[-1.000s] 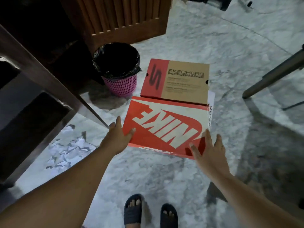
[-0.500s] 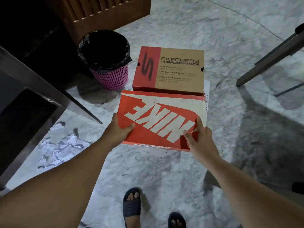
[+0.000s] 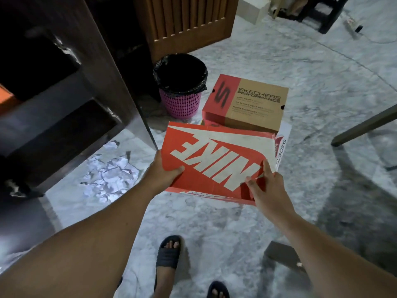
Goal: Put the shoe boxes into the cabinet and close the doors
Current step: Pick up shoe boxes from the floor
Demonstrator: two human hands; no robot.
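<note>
nearby, pink bin (image 3: 180, 100), skechers box (image 3: 247, 104), crumpled paper (image 3: 111, 173), open cabinet door (image 3: 103, 61)

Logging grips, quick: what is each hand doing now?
Left hand: grips the Nike shoe box.
Right hand: grips the same box.

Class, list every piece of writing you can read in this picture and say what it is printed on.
"NIKE": lid of the orange cardboard shoe box.
"S", "SKECHERS PERFORMANCE": lid of the red and brown cardboard shoe box; the smaller lines beneath are too blurred.
"SKECHERS", partly blurred: side of the white box underneath.
</note>
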